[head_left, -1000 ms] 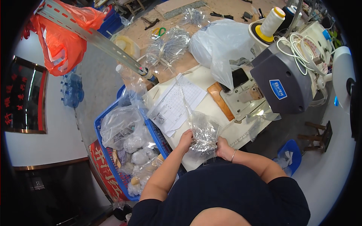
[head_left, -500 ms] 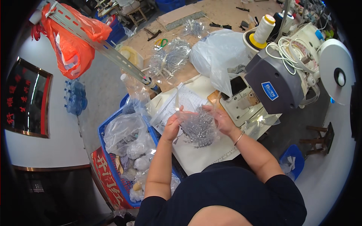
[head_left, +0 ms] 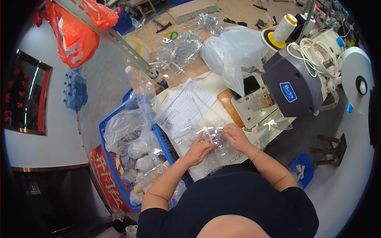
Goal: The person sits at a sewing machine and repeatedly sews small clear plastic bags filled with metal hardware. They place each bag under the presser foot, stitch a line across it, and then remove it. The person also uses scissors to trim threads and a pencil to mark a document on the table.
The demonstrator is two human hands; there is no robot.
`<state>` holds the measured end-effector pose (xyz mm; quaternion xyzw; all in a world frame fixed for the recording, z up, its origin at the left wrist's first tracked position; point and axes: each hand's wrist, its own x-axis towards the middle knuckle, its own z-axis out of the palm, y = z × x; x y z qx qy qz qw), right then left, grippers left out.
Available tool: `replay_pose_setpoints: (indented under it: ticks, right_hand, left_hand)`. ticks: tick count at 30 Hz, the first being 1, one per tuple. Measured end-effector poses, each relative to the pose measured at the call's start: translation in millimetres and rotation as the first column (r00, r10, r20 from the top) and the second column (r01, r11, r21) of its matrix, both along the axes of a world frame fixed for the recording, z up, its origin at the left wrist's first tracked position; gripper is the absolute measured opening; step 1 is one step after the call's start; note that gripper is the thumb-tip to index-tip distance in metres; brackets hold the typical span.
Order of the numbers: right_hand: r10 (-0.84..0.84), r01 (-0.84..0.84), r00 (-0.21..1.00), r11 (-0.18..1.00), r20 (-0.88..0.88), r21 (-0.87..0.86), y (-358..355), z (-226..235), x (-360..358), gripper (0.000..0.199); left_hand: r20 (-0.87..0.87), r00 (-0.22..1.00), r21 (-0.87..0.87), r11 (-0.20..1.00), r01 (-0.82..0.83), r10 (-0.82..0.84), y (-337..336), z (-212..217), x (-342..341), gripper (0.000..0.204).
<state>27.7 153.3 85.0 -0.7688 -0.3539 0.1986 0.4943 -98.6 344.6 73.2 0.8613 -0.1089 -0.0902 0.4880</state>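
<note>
A clear plastic bag (head_left: 216, 152) with small grey pieces inside lies flat on the cream table top (head_left: 210, 85) in front of me. My left hand (head_left: 197, 150) presses on its left part, fingers closed on the plastic. My right hand (head_left: 235, 137) grips the bag's upper right part, a thin bracelet on the wrist. A printed paper sheet (head_left: 184, 109) lies just beyond my hands.
A blue basket (head_left: 119, 174) full of clear bags stands at my left. A grey sewing machine (head_left: 291, 85) with a thread cone (head_left: 282, 28) sits at the right, a large white plastic bag (head_left: 234, 51) behind the sheet. An orange bag (head_left: 75, 35) hangs at upper left.
The bag was held up crumpled between both hands; now it lies spread flat on the table with both hands pressing on it.
</note>
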Motion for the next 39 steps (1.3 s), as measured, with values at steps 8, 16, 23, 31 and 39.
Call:
replay_pose_setpoints:
  ticks: [8,16,23,31,39]
  right_hand:
    - [0.077,-0.037,0.992,0.931,0.095,-0.363,39,-1,-26,0.022]
    - [0.125,-0.171,0.83,0.985,-0.543,-0.035,26,-33,5,0.028]
    - [0.002,-0.089,0.782,0.99,-0.624,-0.108,31,-27,-5,0.029]
    - [0.155,-0.219,0.542,0.975,-0.826,0.039,37,0,-2,0.039]
    - [-0.12,0.143,0.536,0.989,-0.836,-0.05,42,-24,-6,0.036]
  left_hand:
    - [-0.314,0.832,-0.493,0.671,-0.554,0.457,-23,-9,7,0.027]
    - [-0.382,0.759,-0.55,0.53,-0.645,0.527,-27,1,11,0.026]
    - [-0.583,0.79,-0.752,0.241,-0.613,0.191,-9,-2,4,0.031]
    - [-0.393,0.771,-0.162,0.788,-0.594,0.501,-28,19,14,0.021]
    - [-0.237,0.745,-0.296,0.685,-0.666,0.623,-39,7,3,0.022]
